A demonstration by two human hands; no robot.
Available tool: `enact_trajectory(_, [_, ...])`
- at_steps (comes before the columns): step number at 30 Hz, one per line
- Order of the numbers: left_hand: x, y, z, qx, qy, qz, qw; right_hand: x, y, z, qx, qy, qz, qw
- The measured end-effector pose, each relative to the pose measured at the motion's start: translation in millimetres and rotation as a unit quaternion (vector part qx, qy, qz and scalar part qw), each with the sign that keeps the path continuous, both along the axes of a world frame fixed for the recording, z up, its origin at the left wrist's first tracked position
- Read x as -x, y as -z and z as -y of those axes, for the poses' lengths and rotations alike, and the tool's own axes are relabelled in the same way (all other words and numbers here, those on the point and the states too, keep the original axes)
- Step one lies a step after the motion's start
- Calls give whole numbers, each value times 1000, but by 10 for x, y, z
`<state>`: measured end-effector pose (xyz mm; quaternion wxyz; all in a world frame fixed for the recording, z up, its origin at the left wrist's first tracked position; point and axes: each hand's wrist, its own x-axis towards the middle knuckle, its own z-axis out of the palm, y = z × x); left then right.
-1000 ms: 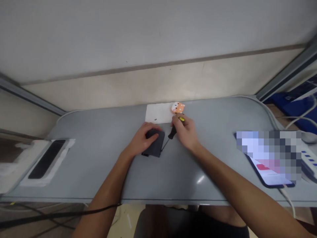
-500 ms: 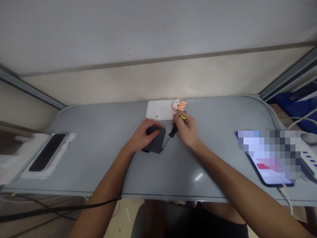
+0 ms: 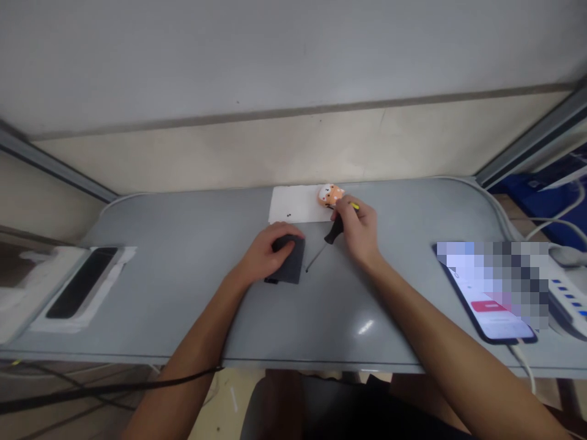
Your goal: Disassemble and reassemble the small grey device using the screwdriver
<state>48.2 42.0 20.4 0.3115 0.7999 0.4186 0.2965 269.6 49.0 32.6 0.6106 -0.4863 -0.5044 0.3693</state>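
Left hand pressing flat dark grey rectangular device onto grey worktop; right hand fingers closed around black-handled, yellow-capped screwdriver, tip just off device's right edge. Best held steady, tip seated squarely before turning.

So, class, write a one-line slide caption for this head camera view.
Left hand pins a dark device on a grey table; right hand grips a screwdriver.
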Motion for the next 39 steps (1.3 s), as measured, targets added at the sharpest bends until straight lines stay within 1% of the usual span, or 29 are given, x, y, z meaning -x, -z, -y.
enact_trajectory(3, [-113, 25, 47, -23, -13, 28, 999, -75, -15, -47, -23, 34, -14, 999])
enact_trajectory(5, [-186, 29, 90, -36, -31, 30, 998, -142, -10, -94, -19, 72, -29, 997])
enact_trajectory(8, [-253, 19, 152, -47, -46, -2, 998, -234, 19, -164, 8, 130, -71, 989])
enact_trajectory(10, [-266, 17, 175, -51, -52, -25, 997, -271, 47, -199, 21, 151, -93, 984])
enact_trajectory(15, [-267, 55, 153, -56, -68, -27, 996, -249, 96, -218, 28, 147, -85, 985])
enact_trajectory(21, [-234, 98, 103, -72, -47, 0, 996, -194, 54, -183, 21, 138, -90, 986])
enact_trajectory(24, [-122, 97, -12, -77, -63, 4, 995, -229, 55, -197, 23, 153, -98, 983])
enact_trajectory(25, [-69, 93, -81, -78, -75, 0, 994, -247, 63, -208, 26, 160, -102, 981])
enact_trajectory(26, [-12, 88, -164, -87, -100, -9, 991, -265, 76, -222, 28, 167, -108, 980])
enact_trajectory(29, [135, 72, -450, -129, -170, -104, 971, -312, 123, -269, 34, 189, -134, 972])
enact_trajectory(31, [188, 68, -609, -147, -193, -155, 958, -333, 153, -295, 35, 199, -147, 968])
enact_trajectory(34, [204, 75, -728, -143, -171, -185, 957, -348, 176, -315, 35, 200, -156, 967])
enact_trajectory(39, [209, 95, -712, -150, -146, -224, 952, -357, 150, -313, 35, 210, -147, 966])
